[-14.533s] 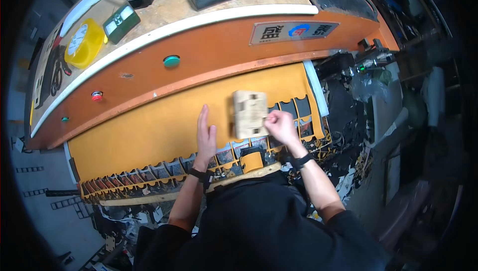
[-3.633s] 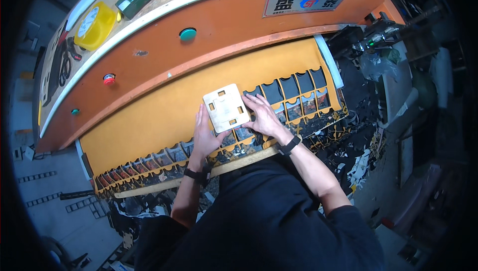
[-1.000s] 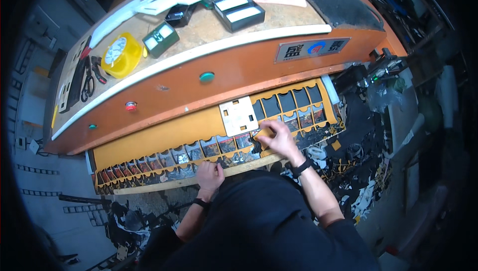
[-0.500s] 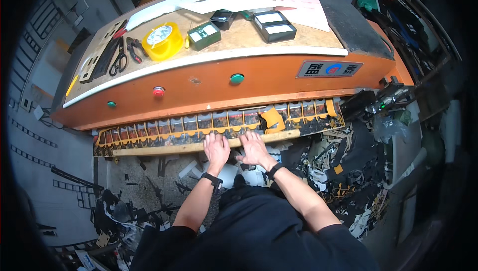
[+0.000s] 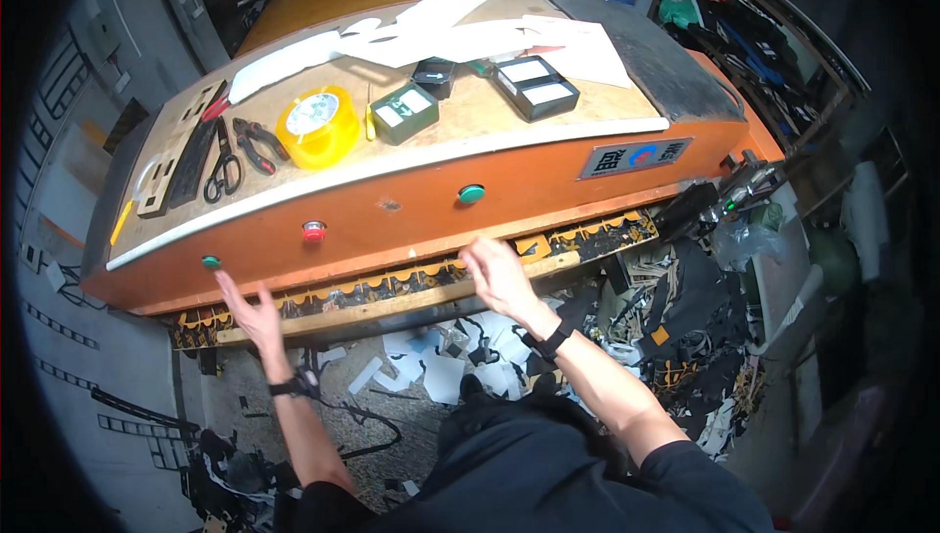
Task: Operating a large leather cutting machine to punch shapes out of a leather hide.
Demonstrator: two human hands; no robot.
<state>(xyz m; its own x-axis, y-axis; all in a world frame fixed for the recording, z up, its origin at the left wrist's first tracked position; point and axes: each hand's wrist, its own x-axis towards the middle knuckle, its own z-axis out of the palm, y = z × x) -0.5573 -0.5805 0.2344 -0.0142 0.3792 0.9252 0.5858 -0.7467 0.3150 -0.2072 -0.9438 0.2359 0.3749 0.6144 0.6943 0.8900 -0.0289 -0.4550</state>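
Note:
My left hand is raised in front of the orange machine's front panel, fingers stretched and spread, holding nothing. Its fingertips are just below the left green button. My right hand is below the larger green button, apart from it, with fingers curled together and nothing visible in them. Between the hands runs a wooden bar along the front of a low tray holding yellow-orange cut pieces and dark strips. Much of the tray is hidden under the machine. A red button sits between the green ones.
On the machine top lie scissors, pliers, a yellow tape roll, a green box, a black box and white sheets. Scraps litter the floor. A shelf rack stands at the right.
Both hands have left the wooden bar. My left hand has moved left toward the small green button; my right has risen slightly. The tray has slid farther under the machine.

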